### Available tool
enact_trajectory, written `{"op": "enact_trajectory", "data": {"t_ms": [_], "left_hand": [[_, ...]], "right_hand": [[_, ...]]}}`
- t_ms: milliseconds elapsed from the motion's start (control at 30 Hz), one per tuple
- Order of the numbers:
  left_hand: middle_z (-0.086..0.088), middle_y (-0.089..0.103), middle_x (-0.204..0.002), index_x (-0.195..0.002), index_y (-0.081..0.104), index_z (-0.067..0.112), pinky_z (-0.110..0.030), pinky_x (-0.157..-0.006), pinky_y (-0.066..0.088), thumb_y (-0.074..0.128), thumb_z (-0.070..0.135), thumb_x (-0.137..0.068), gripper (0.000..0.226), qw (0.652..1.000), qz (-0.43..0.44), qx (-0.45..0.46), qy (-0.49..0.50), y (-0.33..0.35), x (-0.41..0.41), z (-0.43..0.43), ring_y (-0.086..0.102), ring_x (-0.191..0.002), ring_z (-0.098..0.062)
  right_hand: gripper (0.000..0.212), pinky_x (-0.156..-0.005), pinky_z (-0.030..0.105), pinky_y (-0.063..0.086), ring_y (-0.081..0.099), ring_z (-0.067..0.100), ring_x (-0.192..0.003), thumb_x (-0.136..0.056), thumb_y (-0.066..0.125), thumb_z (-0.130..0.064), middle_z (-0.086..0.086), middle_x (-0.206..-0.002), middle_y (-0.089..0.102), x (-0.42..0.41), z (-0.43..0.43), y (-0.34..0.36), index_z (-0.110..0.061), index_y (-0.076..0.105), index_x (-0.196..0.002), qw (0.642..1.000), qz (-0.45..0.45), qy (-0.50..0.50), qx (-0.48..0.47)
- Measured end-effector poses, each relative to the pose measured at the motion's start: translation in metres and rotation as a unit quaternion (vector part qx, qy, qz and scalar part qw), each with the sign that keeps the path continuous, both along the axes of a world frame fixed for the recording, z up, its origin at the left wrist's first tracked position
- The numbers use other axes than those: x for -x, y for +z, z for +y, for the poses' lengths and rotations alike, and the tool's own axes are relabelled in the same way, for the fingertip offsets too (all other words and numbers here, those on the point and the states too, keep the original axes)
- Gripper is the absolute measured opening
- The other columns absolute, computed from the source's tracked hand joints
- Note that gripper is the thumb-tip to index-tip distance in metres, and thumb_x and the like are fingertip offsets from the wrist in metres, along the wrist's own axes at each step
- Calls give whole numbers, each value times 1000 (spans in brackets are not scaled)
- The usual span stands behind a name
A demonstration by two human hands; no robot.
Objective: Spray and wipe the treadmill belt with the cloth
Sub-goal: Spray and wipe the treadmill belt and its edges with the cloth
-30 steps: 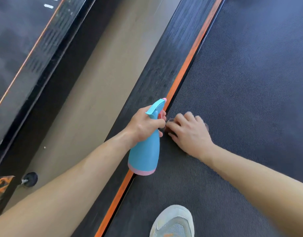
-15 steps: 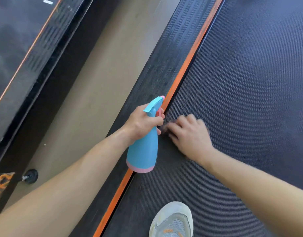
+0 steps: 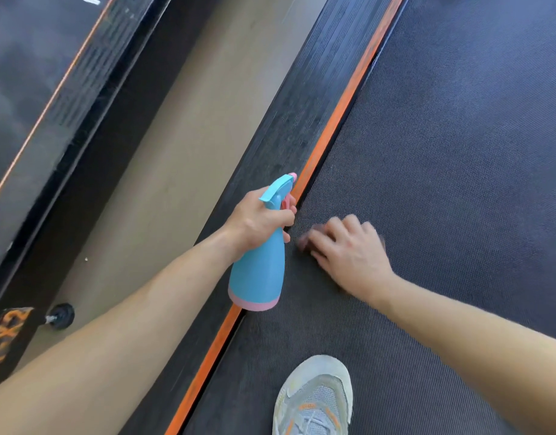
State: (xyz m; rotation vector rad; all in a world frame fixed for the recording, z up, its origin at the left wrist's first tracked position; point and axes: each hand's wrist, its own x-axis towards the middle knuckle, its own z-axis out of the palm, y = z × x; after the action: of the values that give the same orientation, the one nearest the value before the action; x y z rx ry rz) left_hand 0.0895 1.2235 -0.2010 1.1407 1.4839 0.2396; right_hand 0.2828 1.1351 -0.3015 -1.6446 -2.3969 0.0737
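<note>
Treadmill belt [image 3: 443,152], a dark sheet with a fine woven, dotted grain, fills the right half of the view and runs diagonally from the lower centre to the upper right. A narrow orange stripe [image 3: 339,120] borders its left edge, and beside that lies a black side rail [image 3: 289,127] with lengthwise ribs. The right hand [image 3: 349,255] rests palm down on the belt near the stripe, fingers close together and bent at the knuckles. They curl over a small dark, soft-looking cloth [image 3: 303,243] and hold it against the belt; only the cloth's edges show past the fingertips and the far side of the hand. The left hand [image 3: 258,221] grips the neck of a smooth plastic spray bottle [image 3: 258,271], fingers wrapped tightly round it. The bottle has a tapering blue body, a pink base band, a pink trigger and a blue nozzle head pointing up along the stripe. It is held just above the belt's edge, close beside the right hand. 1 pale mesh shoe [image 3: 317,400] with orange accents stands on the belt at the lower edge. Left of the rail lies a matte beige floor [image 3: 182,152], then the edge of a second dark machine [image 3: 35,73]
</note>
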Motion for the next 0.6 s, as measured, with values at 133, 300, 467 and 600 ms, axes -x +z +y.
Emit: {"op": "enact_trajectory", "data": {"t_ms": [133, 300, 467, 600], "left_hand": [[-2, 72, -103, -122, 68, 35, -47, -83, 64, 67, 21, -68, 55, 1000, -3, 3, -11, -1, -7, -2, 70, -72, -21], [-3, 72, -104, -132, 64, 40, -52, -84, 65, 67, 20, -71, 65, 999, -4, 9, -35, -4, -14, -7, 69, -80, -19], [0, 71, -105, -141, 57, 44, -41, -81, 65, 67, 15, -79, 69, 999, 3, -1, -49, -3, -18, -3, 70, -80, -19], [-4, 71, -108, -133, 60, 50, -47, -85, 65, 66, 17, -77, 65, 999, -5, -4, -45, 1, -23, 1, 71, -77, -19]], "right_hand": [[29, -64, 42, 44, 52, 32, -86, -96, 63, -43, 7, -102, 59, -31, -30, -2, -23, 63, -117, 996, -9, 88, 9], [30, -63, 42, 46, 52, 35, -90, -98, 59, -48, 9, -102, 56, -68, 41, 3, -26, 64, -118, 985, -9, -173, 8], [30, -66, 45, 46, 52, 35, -88, -100, 54, -43, 12, -101, 58, -45, -6, 1, -20, 64, -115, 992, -16, -122, -2], [30, -65, 43, 45, 53, 33, -85, -100, 54, -43, 9, -101, 60, -33, -57, -3, -20, 62, -117, 998, -17, 54, 22]]}}
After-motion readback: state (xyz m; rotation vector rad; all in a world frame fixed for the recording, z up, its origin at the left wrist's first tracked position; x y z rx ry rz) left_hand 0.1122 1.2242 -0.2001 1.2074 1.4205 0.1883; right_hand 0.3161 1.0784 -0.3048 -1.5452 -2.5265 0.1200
